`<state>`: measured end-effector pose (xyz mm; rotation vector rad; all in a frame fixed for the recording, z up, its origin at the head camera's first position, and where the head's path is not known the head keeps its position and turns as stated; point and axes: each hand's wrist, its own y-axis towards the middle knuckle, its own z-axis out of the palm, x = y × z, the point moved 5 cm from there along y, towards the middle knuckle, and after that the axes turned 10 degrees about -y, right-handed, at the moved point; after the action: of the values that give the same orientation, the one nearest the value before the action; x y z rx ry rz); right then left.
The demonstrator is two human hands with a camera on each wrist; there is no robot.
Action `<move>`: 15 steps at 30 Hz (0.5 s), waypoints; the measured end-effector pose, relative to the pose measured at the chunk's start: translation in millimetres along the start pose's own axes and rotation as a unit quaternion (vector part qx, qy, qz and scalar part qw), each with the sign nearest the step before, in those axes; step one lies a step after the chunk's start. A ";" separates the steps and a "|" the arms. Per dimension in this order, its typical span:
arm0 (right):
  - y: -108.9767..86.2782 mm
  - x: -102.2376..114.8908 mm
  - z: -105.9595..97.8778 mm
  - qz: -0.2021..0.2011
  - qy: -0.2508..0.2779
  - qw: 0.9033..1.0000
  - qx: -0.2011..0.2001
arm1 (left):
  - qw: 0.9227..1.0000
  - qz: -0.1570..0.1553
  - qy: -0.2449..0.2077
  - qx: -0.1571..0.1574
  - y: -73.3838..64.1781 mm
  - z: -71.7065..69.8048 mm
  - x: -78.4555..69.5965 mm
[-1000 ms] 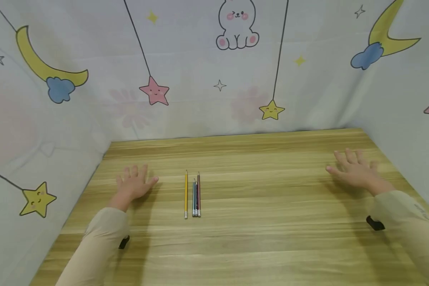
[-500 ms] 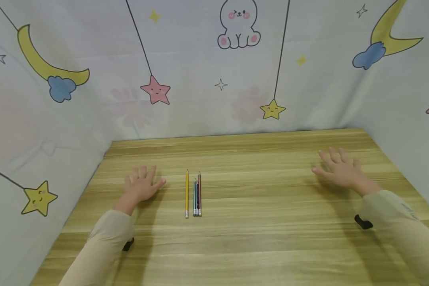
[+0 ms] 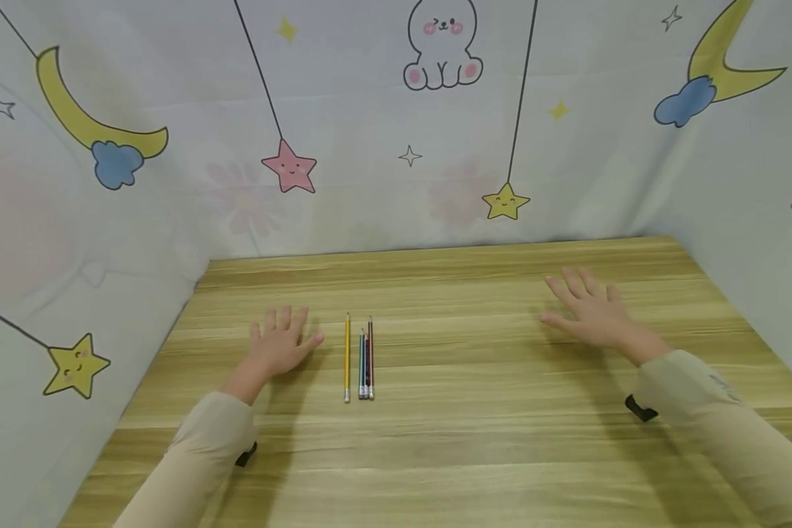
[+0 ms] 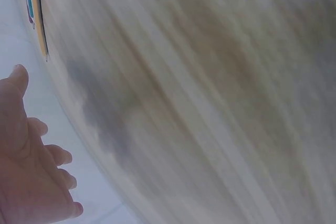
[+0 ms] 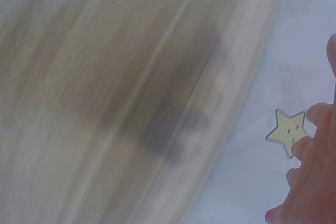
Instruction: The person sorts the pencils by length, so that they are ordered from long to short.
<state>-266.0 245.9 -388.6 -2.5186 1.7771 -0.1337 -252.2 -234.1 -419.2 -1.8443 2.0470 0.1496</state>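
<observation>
Several pencils lie side by side on the wooden table, left of its middle, with their eraser ends toward me. A yellow pencil [image 3: 347, 359] lies a little apart on the left. Beside it are a teal pencil [image 3: 361, 363] and a dark red pencil [image 3: 371, 359], with a dark one between them. My left hand [image 3: 279, 350] hovers left of the yellow pencil, fingers spread, holding nothing. In the left wrist view, the yellow pencil [image 4: 38, 14] shows at the top left. Far to the right, my right hand [image 3: 590, 317] hangs above the table with spread fingers, also holding nothing.
The wooden table [image 3: 475, 440] runs back to a white cloth wall [image 3: 356, 213] printed with stars, moons and a bear. Similar cloth closes off the left and right sides. A black strap piece [image 3: 640, 408] shows under the right sleeve.
Both hands have moved inward over the table: the left hand rightward toward the pencils, the right hand leftward. The pencils lie as before; the head view has shifted slightly.
</observation>
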 end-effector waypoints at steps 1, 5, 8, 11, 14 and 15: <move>0.6 4.6 -0.8 -0.005 -0.001 1.000 0.000 | 1.000 0.003 0.002 -0.001 -0.7 -0.1 -2.8; 3.5 22.2 -2.3 -0.023 0.001 1.000 -0.004 | 1.000 0.016 0.003 -0.001 -3.7 0.4 -13.9; 6.5 34.4 -1.3 -0.038 -0.002 0.999 -0.011 | 1.000 0.028 0.000 -0.003 -5.4 2.1 -21.6; 9.8 45.6 0.7 -0.052 -0.006 0.999 -0.014 | 0.999 0.043 0.001 -0.011 -5.3 4.4 -27.9; 12.8 56.2 2.6 -0.068 -0.006 0.998 -0.018 | 0.998 0.060 0.000 -0.024 -4.9 5.6 -33.4; 13.4 59.8 3.2 -0.073 -0.007 0.997 -0.018 | 0.997 0.065 -0.001 -0.029 -5.1 5.5 -35.4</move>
<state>-258.3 185.1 -390.7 -2.6670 1.6046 -0.0900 -243.7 -199.9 -411.2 -1.7420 2.1844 0.2475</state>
